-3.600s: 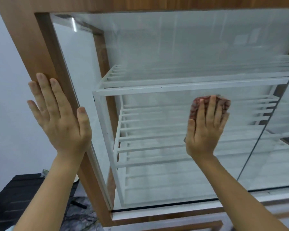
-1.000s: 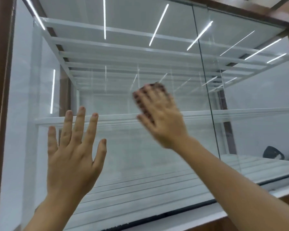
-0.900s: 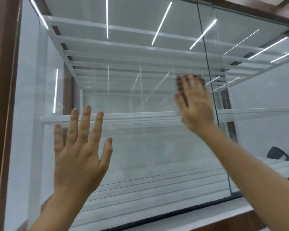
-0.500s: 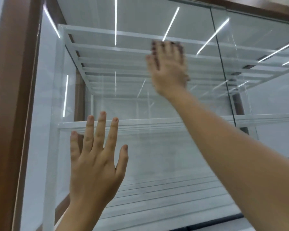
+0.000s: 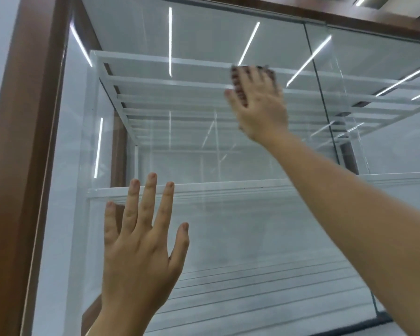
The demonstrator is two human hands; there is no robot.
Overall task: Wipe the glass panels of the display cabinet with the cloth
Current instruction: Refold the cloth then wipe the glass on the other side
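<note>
I look up at the front glass panel (image 5: 204, 146) of the display cabinet. My right hand (image 5: 260, 107) presses a dark reddish cloth (image 5: 238, 81) flat against the upper part of the glass, fingers straight; the cloth shows only around my fingertips. My left hand (image 5: 141, 241) lies flat on the lower left of the same panel, fingers spread and straight, holding nothing.
A brown wooden frame (image 5: 22, 141) borders the glass on the left and along the top. A second glass panel (image 5: 378, 117) overlaps at the right. White slatted shelves (image 5: 180, 190) sit inside. Ceiling light strips reflect in the glass.
My right hand with the cloth has moved up the glass from mid-height to the upper part and a little rightward. My left hand stays flat on the lower glass.
</note>
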